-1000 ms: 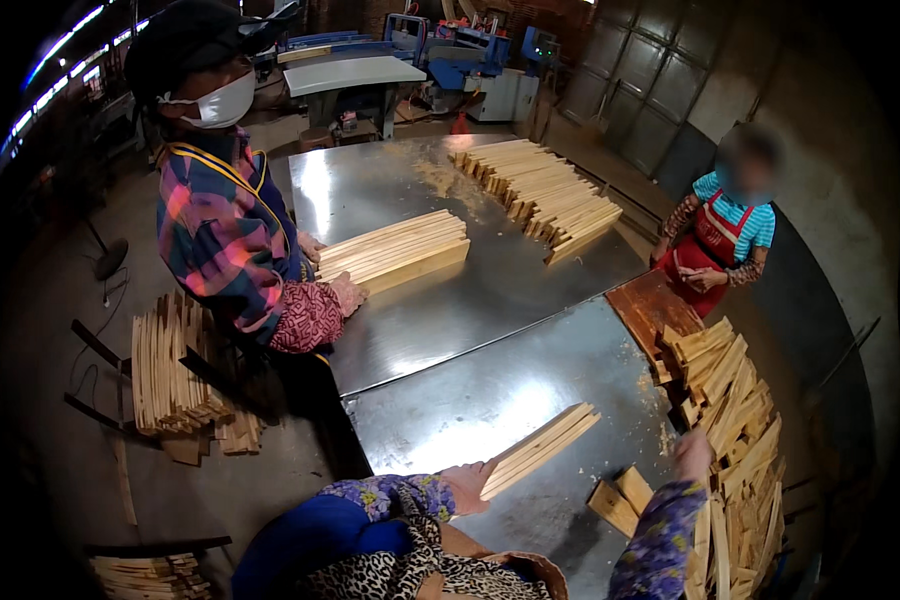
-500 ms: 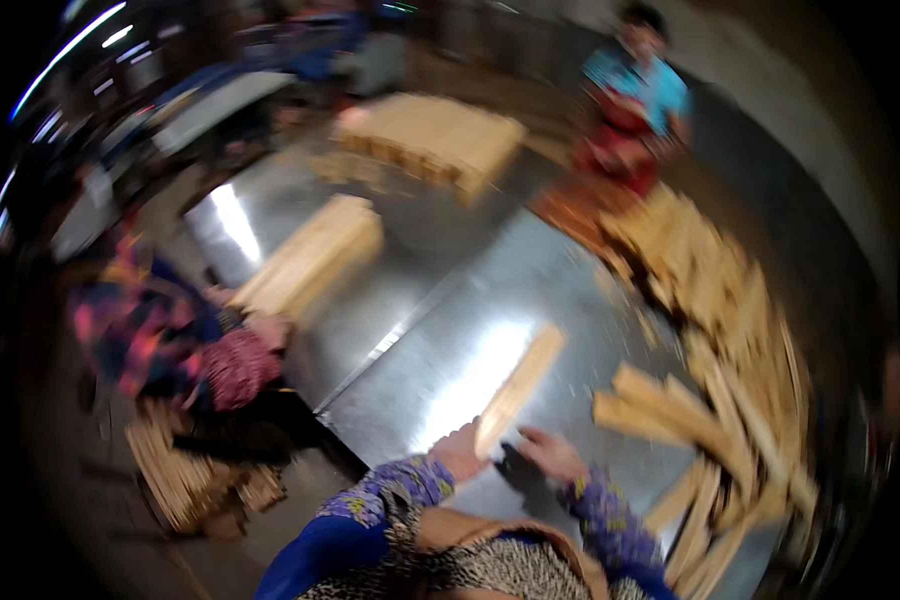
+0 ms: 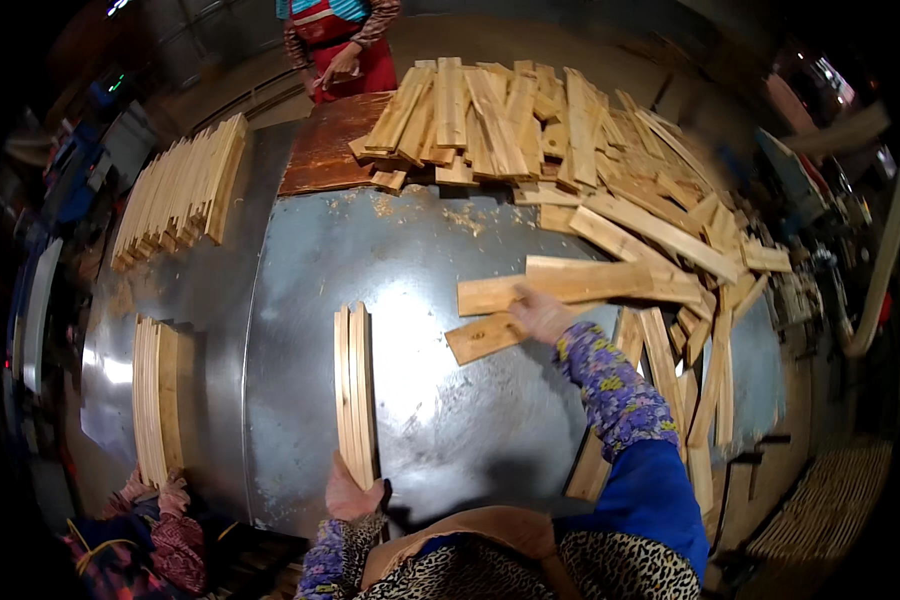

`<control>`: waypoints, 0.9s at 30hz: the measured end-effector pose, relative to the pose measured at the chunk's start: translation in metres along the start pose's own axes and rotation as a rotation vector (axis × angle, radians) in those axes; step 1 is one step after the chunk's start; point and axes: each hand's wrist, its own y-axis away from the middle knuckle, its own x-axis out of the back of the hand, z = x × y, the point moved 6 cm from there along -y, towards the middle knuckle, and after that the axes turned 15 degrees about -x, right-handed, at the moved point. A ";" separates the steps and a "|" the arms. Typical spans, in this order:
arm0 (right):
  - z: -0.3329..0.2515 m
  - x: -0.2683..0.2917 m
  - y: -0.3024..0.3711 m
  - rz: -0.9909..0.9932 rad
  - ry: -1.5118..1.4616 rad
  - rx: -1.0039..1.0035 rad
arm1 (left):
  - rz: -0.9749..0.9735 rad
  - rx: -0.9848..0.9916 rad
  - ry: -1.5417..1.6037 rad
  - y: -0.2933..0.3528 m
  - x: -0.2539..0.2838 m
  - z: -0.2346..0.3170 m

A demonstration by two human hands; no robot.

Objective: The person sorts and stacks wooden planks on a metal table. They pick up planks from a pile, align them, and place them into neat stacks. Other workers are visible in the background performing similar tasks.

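My left hand [image 3: 352,492] is closed around the near end of a small bundle of wooden slats [image 3: 354,385], which stand on edge side by side on the metal table. My right hand [image 3: 543,316] reaches out to the right, its fingers curled over a short wooden board [image 3: 483,339] with a dark knot. Just beyond that hand, longer boards [image 3: 560,282] lie overlapping at the edge of a loose heap. The palm hides part of the boards beneath it.
A big heap of loose boards [image 3: 510,120] covers the far and right side of the metal table [image 3: 300,260]. At left, another person's hands [image 3: 160,490] hold a slat stack [image 3: 157,400]; beyond it sits a row of stacked slats [image 3: 175,195]. A person in a red apron [image 3: 355,65] stands across.
The view has swung to the right. My right hand has left its place beside the slats and moved out onto the boards at right. My left hand still holds the slats.
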 end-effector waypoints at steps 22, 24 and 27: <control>0.095 0.125 -0.059 0.151 0.982 0.229 | 0.054 0.074 -0.032 0.011 0.012 0.004; 0.067 0.126 -0.051 0.189 0.915 0.165 | 0.098 0.001 0.005 0.001 0.016 -0.004; 0.055 0.086 -0.067 0.213 1.052 0.102 | 0.071 0.014 0.026 -0.002 0.019 0.007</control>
